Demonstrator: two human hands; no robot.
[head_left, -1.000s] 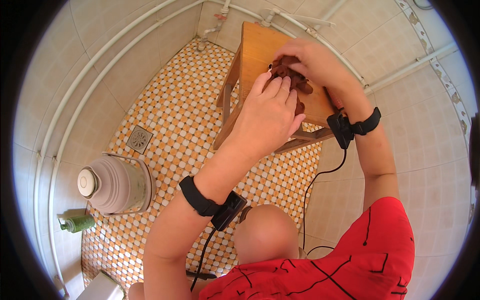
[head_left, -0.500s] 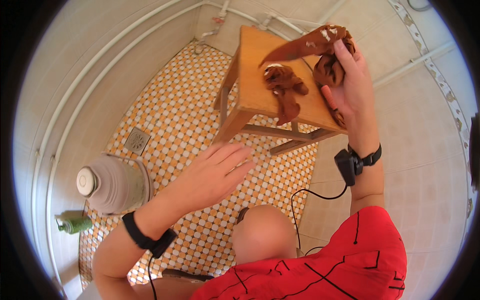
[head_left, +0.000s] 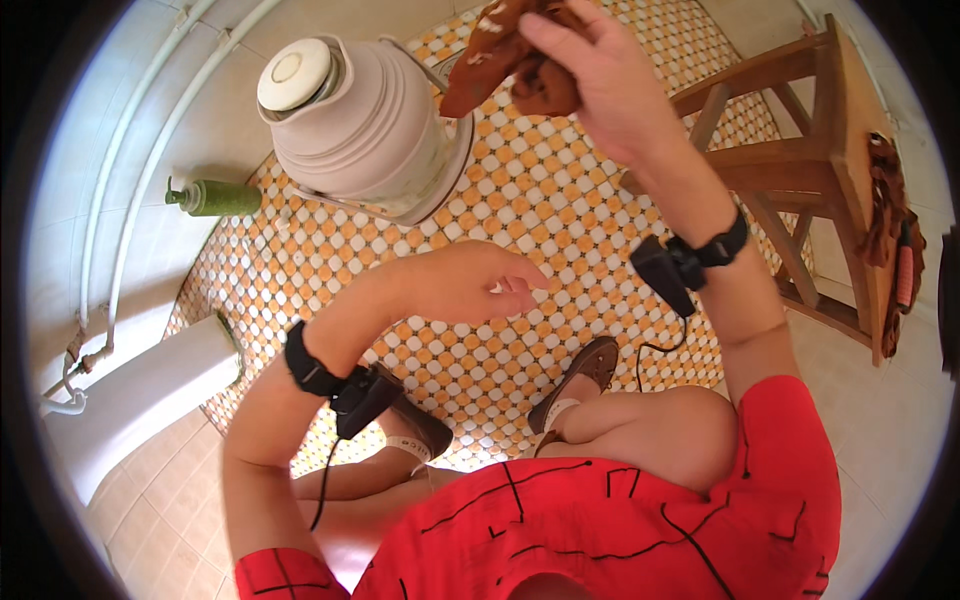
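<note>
My right hand [head_left: 620, 100] is closed on a crumpled brown cloth [head_left: 547, 88] with white patches on it, held up near the top edge of the view. Its lower end hangs loose. My left hand [head_left: 470, 284] hovers over the tiled floor with loosely bent fingers, and I see nothing held in it. At the right, a wooden stool [head_left: 835, 110] bears another brown cloth [head_left: 882, 190] on its seat. Beside that cloth lies a thing with a pinkish-red handle [head_left: 905, 272]; its kind cannot be made out.
An off-white vacuum flask [head_left: 360, 140] with a round lid stands left of the held cloth. Near the left wall is a green pump bottle [head_left: 222, 198]. A white rounded column [head_left: 150, 400] stands at lower left, with white pipes [head_left: 140, 180] along the wall.
The view has swung left and down, so the stool now sits at the right. My right hand has carried the brown cloth from above the stool to beside the flask. My left hand's fingers have curled more.
</note>
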